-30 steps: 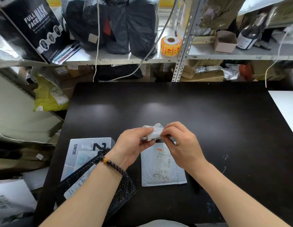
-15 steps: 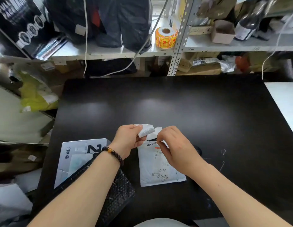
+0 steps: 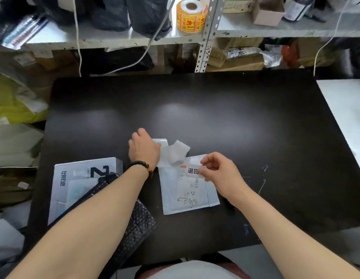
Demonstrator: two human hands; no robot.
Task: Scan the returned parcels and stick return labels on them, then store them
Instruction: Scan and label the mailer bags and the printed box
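A pale padded envelope parcel [image 3: 187,190] lies flat on the black table [image 3: 195,109], with a printed shipping label and handwriting on top. My right hand [image 3: 219,172] pinches a small white return label [image 3: 193,171] with bold black characters, held over the parcel's upper part. My left hand [image 3: 144,148] sits at the parcel's upper left, fingers curled on a strip of white backing paper [image 3: 171,152] that curls up beside it.
A white box [image 3: 74,184] and a black bubble mailer [image 3: 134,224] lie at the table's left front under my left forearm. A yellow sticker roll [image 3: 191,16] stands on the shelf behind. A white surface [image 3: 348,109] adjoins the table on the right.
The label has come off its backing. My right hand carried the label down over the parcel, and my left hand moved left and away with the backing paper.
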